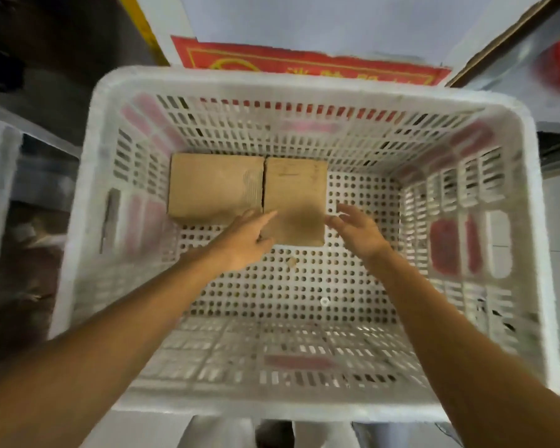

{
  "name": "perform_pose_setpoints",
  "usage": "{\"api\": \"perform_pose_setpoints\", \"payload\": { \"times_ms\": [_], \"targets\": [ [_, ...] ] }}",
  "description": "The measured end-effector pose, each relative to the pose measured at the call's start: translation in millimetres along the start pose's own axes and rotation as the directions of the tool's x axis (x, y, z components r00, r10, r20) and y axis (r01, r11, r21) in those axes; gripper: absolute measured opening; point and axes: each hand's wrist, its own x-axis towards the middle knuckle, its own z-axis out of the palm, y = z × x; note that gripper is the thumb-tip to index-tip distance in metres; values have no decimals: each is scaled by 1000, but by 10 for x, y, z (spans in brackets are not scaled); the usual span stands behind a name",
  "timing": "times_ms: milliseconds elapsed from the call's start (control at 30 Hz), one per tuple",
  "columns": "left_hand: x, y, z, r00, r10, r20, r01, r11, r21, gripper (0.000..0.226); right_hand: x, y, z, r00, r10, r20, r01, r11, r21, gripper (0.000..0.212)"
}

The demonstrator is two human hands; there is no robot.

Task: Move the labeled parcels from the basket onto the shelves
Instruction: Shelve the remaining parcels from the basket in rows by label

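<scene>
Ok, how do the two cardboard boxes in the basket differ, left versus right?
The left box looks wider; the right box is narrower but reaches nearer the person. No hand is at the left box; the right box has the left hand at its near left edge and the right hand open by its right edge. Both are brown cardboard, side by side in the basket.

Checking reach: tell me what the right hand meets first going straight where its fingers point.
Likely the right box, at its right edge; the open right hand is beside it. Blur hides any contact.
</scene>
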Motion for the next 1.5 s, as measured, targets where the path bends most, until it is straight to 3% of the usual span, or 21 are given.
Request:
{"api": "perform_pose_setpoints", "payload": {
  "times_ms": [100,200,267,333,433,600,800,967,1100,1167,1233,1300,1400,1500],
  "targets": [
    [389,-37,170,996,-2,-92,23,975,220,66,495,166,138,992,101,-68,-89,983,163,62],
    [674,-19,408,939,30,-342,122,902,414,62,814,314,298,995,52,-84,-37,986,162,65],
    [731,10,634,915,48,-400,181,838,514,68,877,453,401,999,21,-28,-15,984,178,61],
    [732,65,800,915,28,-403,192,848,494,72,815,639,474,998,-48,-30,52,989,135,50],
    [746,186,860,899,-37,-436,209,912,354,70,675,829,498,993,-118,-16,118,992,31,59],
    [700,359,863,919,-53,-390,215,897,386,75,582,832,382,999,-40,35,34,988,153,46],
    [639,401,948,950,-15,-312,168,866,471,71,447,912,185,998,33,48,-33,999,0,49],
    [606,439,1153,968,-11,-250,93,944,317,72,414,956,157,996,40,-85,-35,997,63,56],
    [633,258,1157,908,104,-405,-24,980,198,56,487,1059,158,988,52,-143,-32,990,139,65],
    [690,109,1111,903,7,-430,1,1000,19,67,526,1100,154,992,62,-110,-39,978,204,68],
    [761,-17,1064,936,-149,-319,66,965,-254,88,580,1131,142,996,42,-73,-24,972,234,70],
    [817,-56,1027,957,-247,-151,149,867,-475,93,621,1140,134,999,7,-41,5,959,285,68],
    [871,-15,1010,954,-298,-39,210,755,-621,89,635,1114,134,999,28,-19,-18,923,385,64],
    [879,-22,1011,943,-334,-5,255,729,-635,88,612,1110,122,994,105,6,-99,911,400,73]
  ]
}}
